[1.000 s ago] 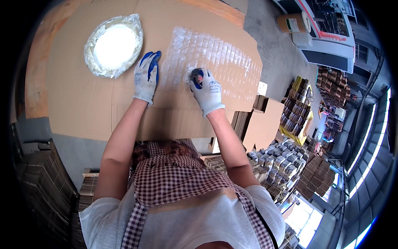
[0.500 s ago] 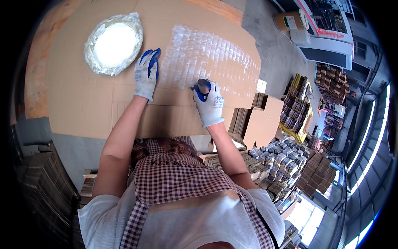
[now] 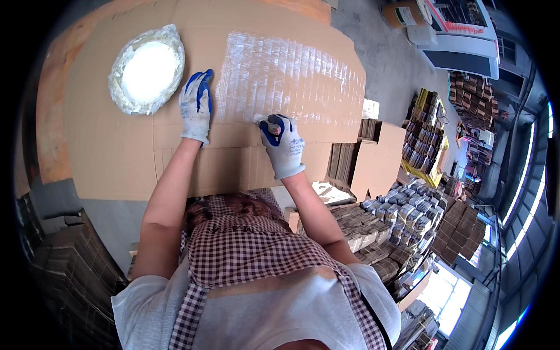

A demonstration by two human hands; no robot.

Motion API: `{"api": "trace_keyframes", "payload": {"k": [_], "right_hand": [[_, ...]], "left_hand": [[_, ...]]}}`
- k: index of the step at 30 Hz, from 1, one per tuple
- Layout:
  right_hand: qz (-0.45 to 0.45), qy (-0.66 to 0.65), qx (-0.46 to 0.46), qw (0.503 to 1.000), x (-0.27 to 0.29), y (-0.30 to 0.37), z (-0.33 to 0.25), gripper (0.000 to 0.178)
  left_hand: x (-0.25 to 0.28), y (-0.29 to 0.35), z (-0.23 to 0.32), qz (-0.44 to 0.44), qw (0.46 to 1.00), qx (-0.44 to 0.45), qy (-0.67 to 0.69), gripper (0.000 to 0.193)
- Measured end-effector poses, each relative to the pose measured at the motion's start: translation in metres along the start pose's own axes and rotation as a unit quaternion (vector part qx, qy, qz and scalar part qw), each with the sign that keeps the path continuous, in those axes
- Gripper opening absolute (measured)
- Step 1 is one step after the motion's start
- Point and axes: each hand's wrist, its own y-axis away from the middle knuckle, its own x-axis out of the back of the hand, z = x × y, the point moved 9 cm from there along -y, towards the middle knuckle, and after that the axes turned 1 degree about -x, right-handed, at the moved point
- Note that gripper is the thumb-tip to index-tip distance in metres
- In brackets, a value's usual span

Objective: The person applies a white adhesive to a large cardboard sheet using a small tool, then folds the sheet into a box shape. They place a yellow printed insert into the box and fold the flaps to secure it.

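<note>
A large brown cardboard sheet [image 3: 198, 169] lies before me, a broad patch of glossy, clear-whitish streaks [image 3: 280, 76] across its right half. My left hand [image 3: 196, 108], in a white glove with blue fingers, rests on the sheet left of the patch, its fingers stretched out. At the patch's near edge, my gloved right hand [image 3: 283, 146] is closed round a small tool with a dark, rounded end [image 3: 274, 125]. The tool's kind is hidden by my fingers; something pale shows at its left tip. Farther left stands a round dish [image 3: 149, 73] with bright white contents and a crusted, translucent rim.
Wooden board [image 3: 53, 116] shows under the sheet's left edge. Upright cardboard pieces and a carton [image 3: 376, 160] stand at the right. Beyond them are bundled stacks [image 3: 402, 213] and a brown drum [image 3: 406, 13]. More stacked cardboard [image 3: 76, 262] stands at the lower left.
The view has shifted, so the sheet and dish appear farther left. My right hand, still closed round the tool, appears slightly farther left; my left hand stays flat beside the patch.
</note>
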Motion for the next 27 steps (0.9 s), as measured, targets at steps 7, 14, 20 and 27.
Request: {"api": "trace_keyframes", "payload": {"k": [7, 14, 20, 27], "right_hand": [[0.031, -0.022, -0.043, 0.998, 0.033, 0.000, 0.023, 0.041], [0.083, 0.030, -0.132, 0.987, 0.056, -0.014, 0.093, 0.040], [0.199, -0.288, -0.263, 0.899, 0.091, -0.025, 0.116, 0.023], [0.121, -0.412, -0.309, 0.849, 0.016, -0.045, 0.146, 0.028]], "left_hand": [[0.005, 0.000, 0.003, 0.006, 1.000, 0.000, -0.003, 0.039], [0.007, -0.001, 0.009, 0.003, 1.000, -0.023, -0.016, 0.040], [0.021, -0.003, 0.086, 0.004, 0.986, -0.159, -0.045, 0.040], [-0.123, 0.121, 0.166, -0.393, 0.846, -0.351, 0.078, 0.049]]}}
